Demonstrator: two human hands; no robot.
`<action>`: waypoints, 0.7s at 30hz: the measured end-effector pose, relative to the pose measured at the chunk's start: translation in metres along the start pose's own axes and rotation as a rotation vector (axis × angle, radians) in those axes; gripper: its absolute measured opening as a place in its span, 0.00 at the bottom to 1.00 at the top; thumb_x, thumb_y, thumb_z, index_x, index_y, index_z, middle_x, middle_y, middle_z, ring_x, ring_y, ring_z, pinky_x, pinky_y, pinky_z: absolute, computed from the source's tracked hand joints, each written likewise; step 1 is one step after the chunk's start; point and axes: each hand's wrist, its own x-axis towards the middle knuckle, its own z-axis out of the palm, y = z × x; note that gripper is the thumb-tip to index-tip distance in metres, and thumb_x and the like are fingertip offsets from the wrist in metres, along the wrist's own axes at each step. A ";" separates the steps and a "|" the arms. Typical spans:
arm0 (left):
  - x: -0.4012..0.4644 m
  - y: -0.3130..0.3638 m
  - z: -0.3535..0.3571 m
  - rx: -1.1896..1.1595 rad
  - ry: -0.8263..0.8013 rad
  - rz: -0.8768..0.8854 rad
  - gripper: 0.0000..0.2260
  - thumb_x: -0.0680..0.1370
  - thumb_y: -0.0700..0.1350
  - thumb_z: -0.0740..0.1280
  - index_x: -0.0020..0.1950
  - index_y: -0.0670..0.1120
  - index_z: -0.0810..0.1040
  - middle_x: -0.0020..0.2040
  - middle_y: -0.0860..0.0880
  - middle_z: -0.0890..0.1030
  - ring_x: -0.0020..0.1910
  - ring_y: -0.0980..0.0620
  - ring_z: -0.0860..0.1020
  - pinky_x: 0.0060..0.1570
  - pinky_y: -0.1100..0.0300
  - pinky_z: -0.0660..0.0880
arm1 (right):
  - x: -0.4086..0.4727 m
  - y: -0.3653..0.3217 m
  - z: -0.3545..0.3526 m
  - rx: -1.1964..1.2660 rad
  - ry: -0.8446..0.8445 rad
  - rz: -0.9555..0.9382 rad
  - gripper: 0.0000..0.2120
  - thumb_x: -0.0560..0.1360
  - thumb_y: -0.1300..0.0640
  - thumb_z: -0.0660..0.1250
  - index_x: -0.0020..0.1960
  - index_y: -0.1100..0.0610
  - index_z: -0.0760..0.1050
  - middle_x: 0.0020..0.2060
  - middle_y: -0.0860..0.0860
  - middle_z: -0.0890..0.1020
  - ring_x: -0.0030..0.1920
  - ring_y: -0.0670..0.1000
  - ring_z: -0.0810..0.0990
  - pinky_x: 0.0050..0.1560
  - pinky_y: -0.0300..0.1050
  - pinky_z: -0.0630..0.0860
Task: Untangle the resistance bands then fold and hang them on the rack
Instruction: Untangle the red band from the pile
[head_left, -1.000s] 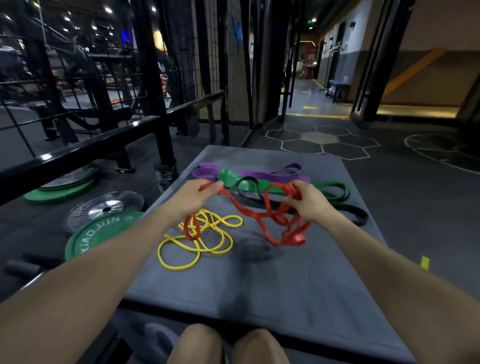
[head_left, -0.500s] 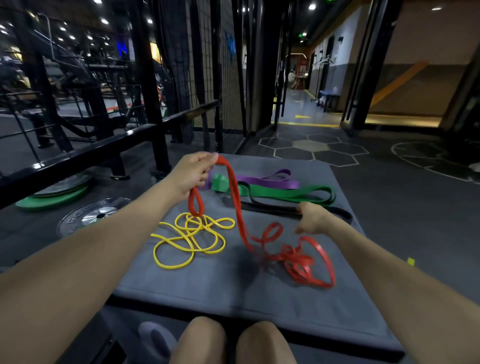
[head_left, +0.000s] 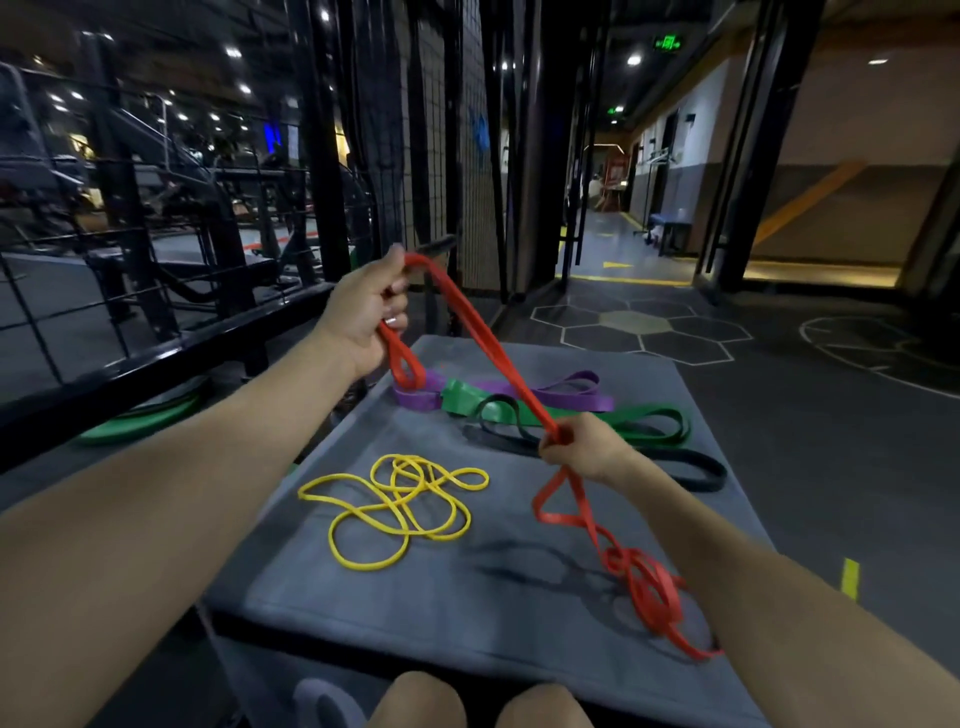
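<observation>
My left hand is raised above the far left of the grey mat and grips one end of the red band. The red band runs taut down to my right hand, which pinches it near the mat's middle. Below my right hand the rest of the red band lies in a twisted heap at the mat's near right. A thin yellow band lies tangled on the mat's left. Purple, green and black bands lie across the far side.
A black steel rail and rack frame run along the left. A green weight plate lies on the floor beneath it. Dark gym floor with hexagon markings stretches ahead and to the right. My knees show at the bottom edge.
My left hand has lifted the red band's end higher and further away. My right hand has taken hold of the band again, and the stretch between the hands is now straight.
</observation>
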 end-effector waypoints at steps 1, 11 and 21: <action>0.000 -0.001 -0.007 -0.028 0.047 0.004 0.13 0.80 0.48 0.60 0.36 0.49 0.71 0.22 0.56 0.67 0.18 0.61 0.59 0.18 0.70 0.56 | -0.002 0.004 -0.005 -0.024 0.007 0.008 0.04 0.68 0.63 0.70 0.37 0.55 0.78 0.35 0.53 0.80 0.38 0.50 0.78 0.43 0.43 0.74; -0.007 -0.034 -0.065 0.475 0.110 -0.299 0.18 0.81 0.53 0.56 0.39 0.44 0.76 0.21 0.54 0.60 0.18 0.59 0.59 0.19 0.68 0.58 | 0.000 -0.006 -0.070 0.169 0.339 -0.069 0.07 0.79 0.64 0.58 0.44 0.60 0.73 0.41 0.58 0.81 0.43 0.54 0.79 0.46 0.47 0.73; -0.019 -0.055 -0.033 0.775 -0.187 -0.377 0.13 0.81 0.46 0.59 0.38 0.43 0.71 0.29 0.49 0.66 0.21 0.58 0.68 0.22 0.70 0.68 | 0.005 -0.077 -0.129 -0.040 0.396 -0.297 0.04 0.80 0.62 0.56 0.48 0.57 0.69 0.32 0.47 0.71 0.31 0.45 0.69 0.30 0.39 0.64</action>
